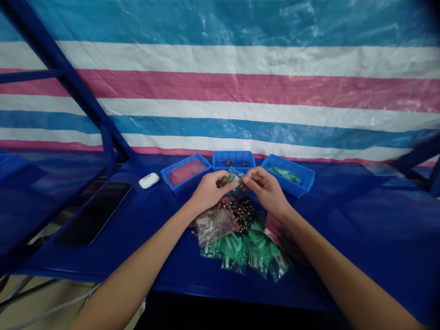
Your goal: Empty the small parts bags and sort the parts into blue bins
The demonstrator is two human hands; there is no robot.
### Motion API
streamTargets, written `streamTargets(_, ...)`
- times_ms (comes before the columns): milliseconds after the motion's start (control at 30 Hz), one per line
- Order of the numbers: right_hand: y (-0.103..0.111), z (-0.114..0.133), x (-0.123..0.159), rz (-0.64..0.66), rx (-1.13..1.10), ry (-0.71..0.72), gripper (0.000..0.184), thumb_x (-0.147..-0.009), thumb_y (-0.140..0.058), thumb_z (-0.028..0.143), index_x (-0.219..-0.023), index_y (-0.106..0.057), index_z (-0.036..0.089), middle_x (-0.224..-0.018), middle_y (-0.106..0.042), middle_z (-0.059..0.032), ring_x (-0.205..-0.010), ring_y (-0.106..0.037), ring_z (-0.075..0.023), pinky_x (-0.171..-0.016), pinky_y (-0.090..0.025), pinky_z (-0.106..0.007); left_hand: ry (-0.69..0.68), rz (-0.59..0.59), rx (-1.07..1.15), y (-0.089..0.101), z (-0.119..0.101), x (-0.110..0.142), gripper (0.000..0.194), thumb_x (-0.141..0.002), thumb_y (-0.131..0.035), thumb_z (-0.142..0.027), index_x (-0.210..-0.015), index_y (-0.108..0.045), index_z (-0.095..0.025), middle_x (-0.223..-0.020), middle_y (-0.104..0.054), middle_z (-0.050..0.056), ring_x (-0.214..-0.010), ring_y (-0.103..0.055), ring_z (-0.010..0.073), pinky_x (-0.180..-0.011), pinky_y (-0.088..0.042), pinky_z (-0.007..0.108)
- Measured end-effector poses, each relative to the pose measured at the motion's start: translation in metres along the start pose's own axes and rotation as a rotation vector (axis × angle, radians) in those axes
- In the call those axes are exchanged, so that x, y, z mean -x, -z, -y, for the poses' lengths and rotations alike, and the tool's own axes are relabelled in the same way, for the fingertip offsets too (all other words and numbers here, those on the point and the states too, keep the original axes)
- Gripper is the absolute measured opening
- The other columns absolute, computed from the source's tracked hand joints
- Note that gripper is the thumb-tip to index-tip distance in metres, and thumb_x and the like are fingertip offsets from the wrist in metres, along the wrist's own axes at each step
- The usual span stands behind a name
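Currently the left hand (209, 192) and right hand (264, 190) are close together, pinching a small clear plastic bag (233, 177) above the blue worktop (343, 220). Three blue trays (233, 160) hold only a few parts, while loose brass screws (240, 211) and green-filled bags (240, 252) lie heaped nearer the person.

This is a small parts workshop, set up under cover. A striped tarp (220, 91) hangs at 12 o'clock behind a blue bench (360, 220), and a blue steel frame (65, 87) rises at 10 o'clock. Three plastic bins (233, 158) line the bench's far edge, with loose screws (240, 211) and bagged parts (237, 252) nearer at 6 o'clock.
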State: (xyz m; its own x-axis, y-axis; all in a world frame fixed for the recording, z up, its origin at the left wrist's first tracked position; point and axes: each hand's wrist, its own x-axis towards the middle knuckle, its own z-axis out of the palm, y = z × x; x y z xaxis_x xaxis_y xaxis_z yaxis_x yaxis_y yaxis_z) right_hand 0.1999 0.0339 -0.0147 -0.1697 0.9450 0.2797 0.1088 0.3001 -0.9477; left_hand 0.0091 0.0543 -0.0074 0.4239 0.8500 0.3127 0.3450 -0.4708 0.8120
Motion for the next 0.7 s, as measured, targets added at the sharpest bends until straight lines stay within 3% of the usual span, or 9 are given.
streamTargets(133, -0.001, -0.001, 0.003, 0.063, 0.091, 0.019, 0.029, -0.085, -0.061, 0.046, -0.1, -0.055, 0.021, -0.087, -0.065, -0.0023, -0.079, -0.061, -0.0172, -0.071, -0.049, -0.03, 0.039, 0.008, 0.11, 0.0, 0.005, 0.0, 0.029, -0.082, -0.066, -0.043, -0.08, -0.062, -0.015, -0.07, -0.06, 0.0, -0.062, -0.053, 0.0122, -0.057, -0.041, 0.024)
streamTargets(267, 0.0, 0.005, 0.007, 0.072, 0.211, 0.045, 0.025, -0.083, -0.064, 0.043, -0.095, -0.06, 0.021, -0.09, -0.067, -0.0027, -0.083, -0.062, -0.0179, -0.075, -0.049, -0.031, 0.086, 0.07, 0.183, 0.002, 0.006, 0.0, 0.028, -0.081, -0.067, -0.043, -0.076, -0.066, -0.015, -0.066, -0.06, -0.001, -0.058, -0.052, 0.0116, -0.054, -0.04, 0.023)
streamTargets(467, 0.006, 0.015, 0.005, 0.009, 0.306, 0.106, 0.015, -0.086, -0.06, 0.035, -0.09, -0.062, 0.021, -0.083, -0.067, -0.0016, -0.075, -0.061, -0.0158, -0.068, -0.048, -0.028, 0.05, 0.089, 0.127, 0.004, -0.005, 0.0, 0.028, -0.089, -0.058, -0.041, -0.098, -0.072, -0.019, -0.086, -0.07, 0.002, -0.068, -0.059, 0.0138, -0.06, -0.044, 0.025)
streamTargets(567, 0.025, 0.025, 0.002, -0.17, 0.477, 0.213, 0.012, -0.088, -0.058, 0.032, -0.093, -0.062, 0.021, -0.09, -0.066, -0.0039, -0.081, -0.061, -0.0178, -0.072, -0.048, -0.03, 0.039, -0.012, 0.056, 0.004, -0.005, -0.001, 0.032, -0.091, -0.054, -0.041, -0.112, -0.068, -0.021, -0.098, -0.071, 0.005, -0.067, -0.059, 0.0135, -0.058, -0.045, 0.024)
streamTargets(667, 0.056, 0.029, -0.001, -0.466, 0.831, 0.289, 0.01, -0.088, -0.056, 0.028, -0.092, -0.062, 0.021, -0.094, -0.064, -0.0075, -0.09, -0.058, -0.0233, -0.082, -0.046, -0.037, 0.039, -0.121, -0.044, 0.005, -0.001, -0.002, 0.031, -0.092, -0.052, -0.041, -0.11, -0.068, -0.021, -0.094, -0.072, 0.005, -0.062, -0.058, 0.013, -0.054, -0.043, 0.024)
streamTargets(700, 0.066, 0.028, -0.002, -0.5, 0.938, 0.282, 0.01, -0.087, -0.057, 0.028, -0.091, -0.062, 0.021, -0.094, -0.064, -0.0088, -0.093, -0.057, -0.0256, -0.085, -0.045, -0.041, 0.029, -0.151, -0.079, 0.006, 0.001, -0.002, 0.03, -0.092, -0.052, -0.04, -0.109, -0.068, -0.022, -0.091, -0.072, 0.004, -0.062, -0.058, 0.0131, -0.054, -0.043, 0.024)
